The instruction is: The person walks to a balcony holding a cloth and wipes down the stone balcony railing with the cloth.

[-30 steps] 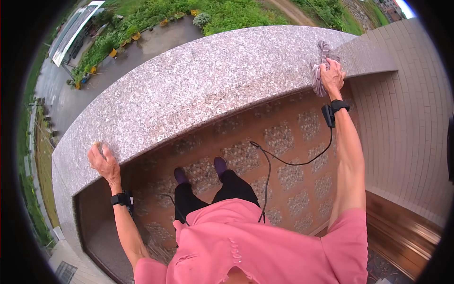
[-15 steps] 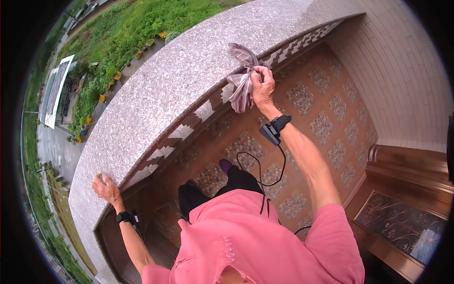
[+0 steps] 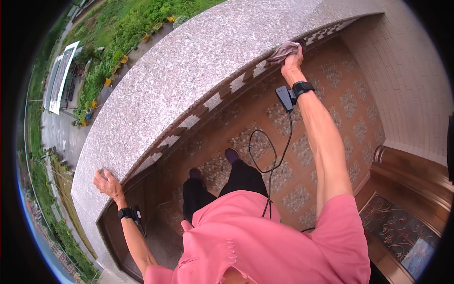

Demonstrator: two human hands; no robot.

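Cloth (image 3: 282, 51), mauve-grey and bunched up, is at the inner edge of a broad, curved ledge (image 3: 175, 85) of speckled pinkish-grey stone, toward the upper right of the view. The person's right hand (image 3: 292, 61) grasps it at the end of an outstretched arm; part of the cloth is hidden by the fingers. The left hand (image 3: 109, 185) rests on the ledge well apart from the cloth, near the ledge's left end, its fingers loosely bent and unclenched on the stone.

Each wrist wears a black band, and from a small dark device (image 3: 284, 98) at the right wrist a black cable hangs in a loop. The person wears a pink shirt (image 3: 279, 232), dark trousers (image 3: 243, 181) and purple shoes. Below is a brown floor with square pebbled patches (image 3: 297, 199); to the right, a pale tiled wall (image 3: 411, 71). Beyond the ledge lies green vegetation (image 3: 137, 35).
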